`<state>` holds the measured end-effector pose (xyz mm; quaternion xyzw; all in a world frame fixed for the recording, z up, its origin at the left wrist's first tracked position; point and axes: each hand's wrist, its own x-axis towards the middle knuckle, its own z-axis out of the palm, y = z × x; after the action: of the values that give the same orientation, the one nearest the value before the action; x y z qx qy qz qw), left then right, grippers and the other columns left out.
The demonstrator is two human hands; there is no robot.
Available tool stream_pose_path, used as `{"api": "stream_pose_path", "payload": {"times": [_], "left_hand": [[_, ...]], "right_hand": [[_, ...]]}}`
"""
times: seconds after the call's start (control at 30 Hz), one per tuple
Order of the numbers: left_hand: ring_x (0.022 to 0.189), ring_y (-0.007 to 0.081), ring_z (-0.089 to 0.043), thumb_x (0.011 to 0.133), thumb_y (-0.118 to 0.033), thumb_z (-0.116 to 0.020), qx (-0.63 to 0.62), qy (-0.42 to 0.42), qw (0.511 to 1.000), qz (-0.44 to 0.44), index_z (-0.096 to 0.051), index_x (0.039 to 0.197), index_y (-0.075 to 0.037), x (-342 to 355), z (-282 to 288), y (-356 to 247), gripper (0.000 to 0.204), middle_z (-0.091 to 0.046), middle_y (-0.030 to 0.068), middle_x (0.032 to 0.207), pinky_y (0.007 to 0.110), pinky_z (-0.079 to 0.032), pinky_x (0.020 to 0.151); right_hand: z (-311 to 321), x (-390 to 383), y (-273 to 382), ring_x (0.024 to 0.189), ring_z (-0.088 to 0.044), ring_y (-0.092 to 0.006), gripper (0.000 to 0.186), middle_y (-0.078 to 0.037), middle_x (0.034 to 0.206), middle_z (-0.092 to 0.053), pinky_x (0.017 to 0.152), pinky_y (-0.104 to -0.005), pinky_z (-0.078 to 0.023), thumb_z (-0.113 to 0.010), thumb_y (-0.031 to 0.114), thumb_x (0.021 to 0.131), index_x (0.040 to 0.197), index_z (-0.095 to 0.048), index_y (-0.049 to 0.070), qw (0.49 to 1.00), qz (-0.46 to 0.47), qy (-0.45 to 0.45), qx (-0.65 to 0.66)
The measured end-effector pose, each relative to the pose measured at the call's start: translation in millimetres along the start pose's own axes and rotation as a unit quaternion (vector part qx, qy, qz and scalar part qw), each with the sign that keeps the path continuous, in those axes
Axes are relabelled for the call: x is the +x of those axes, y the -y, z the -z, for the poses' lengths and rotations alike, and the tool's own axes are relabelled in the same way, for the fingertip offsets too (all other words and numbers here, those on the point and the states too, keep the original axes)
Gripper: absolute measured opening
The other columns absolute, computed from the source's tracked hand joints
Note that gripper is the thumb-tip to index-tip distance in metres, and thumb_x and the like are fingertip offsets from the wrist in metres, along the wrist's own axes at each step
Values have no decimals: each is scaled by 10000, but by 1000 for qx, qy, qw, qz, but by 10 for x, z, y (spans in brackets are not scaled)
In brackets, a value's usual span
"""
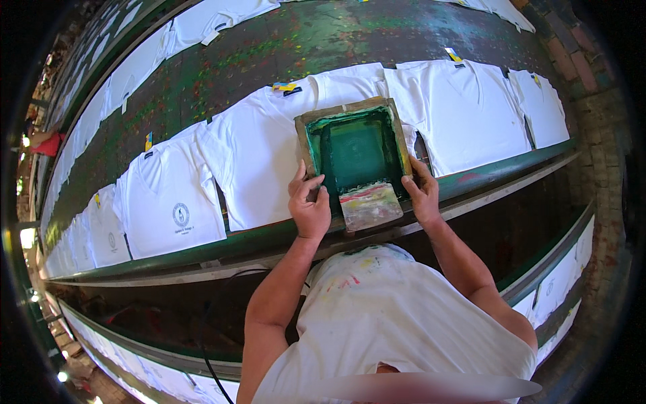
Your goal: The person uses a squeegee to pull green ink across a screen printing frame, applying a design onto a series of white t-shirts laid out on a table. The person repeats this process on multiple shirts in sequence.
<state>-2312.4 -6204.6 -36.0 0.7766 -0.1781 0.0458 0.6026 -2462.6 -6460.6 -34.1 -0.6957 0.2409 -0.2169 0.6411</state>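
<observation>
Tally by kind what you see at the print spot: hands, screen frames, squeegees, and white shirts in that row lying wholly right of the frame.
hands: 2, left hand and right hand
screen frame: 1
squeegee: 1
white shirts: 2
Total: 6

One printing screen (355, 156) in a wooden frame lies near the front edge of the bench (282, 47), and one squeegee (371, 206) rests on its near end. Two hands are on the frame: the left hand (309, 206) and the right hand (422, 193).

Along the front edge, the nearest row shows about seven white T-shirts, among them one with a round printed emblem (169, 204) and one blank (464, 114) at the right. A second row of white shirts (138, 64) runs along the far edge, too bent and cropped to count.
</observation>
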Motion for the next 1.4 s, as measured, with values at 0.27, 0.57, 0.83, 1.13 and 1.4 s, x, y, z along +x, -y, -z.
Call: {"api": "stream_pose_path", "payload": {"times": [0.27,0.57,0.83,1.13,1.4], "left_hand": [[1346,302,-656,901,113,-752,-45,8,997,55,-821,1115,-16,13,10,80,259,-607,238,1636,385,-567,1074],[1459,308,-615,899,97,-772,-50,10,996,69,-822,1105,-11,24,0,159,238,-586,242,1661,376,-535,1107],[1035,156,-690,883,112,-776,-23,5,998,59,-820,1104,-5,19,15,148,253,-599,223,1659,291,-539,845],[1007,118,-675,887,96,-783,-22,6,996,81,-815,1074,-5,26,36,154,214,-602,203,1667,269,-510,785],[863,64,-604,879,110,-779,-69,-8,993,97,-810,1042,-6,23,22,175,202,-602,209,1669,245,-476,730]], "right_hand": [[-62,29,15,1407,-580,-213,650,-130,1523,-609,1214,-358,-444,-777,79,1044,1626,-522,-60,1000,-10,17,-16],[-22,107,-93,1414,-582,-215,500,-136,1511,-613,1227,-332,-418,-603,8,1114,1606,-556,-67,998,19,21,-55],[13,96,-127,1400,-598,-230,460,-155,1497,-627,1223,-330,-421,-551,-34,1112,1571,-579,-67,992,48,24,-116],[0,108,-119,1417,-600,-261,459,-183,1473,-646,1237,-353,-418,-563,-49,1091,1547,-597,-71,989,57,17,-139],[4,110,-86,1404,-616,-283,464,-190,1467,-662,1238,-366,-427,-578,-58,1076,1538,-608,-71,988,56,13,-145]]}}
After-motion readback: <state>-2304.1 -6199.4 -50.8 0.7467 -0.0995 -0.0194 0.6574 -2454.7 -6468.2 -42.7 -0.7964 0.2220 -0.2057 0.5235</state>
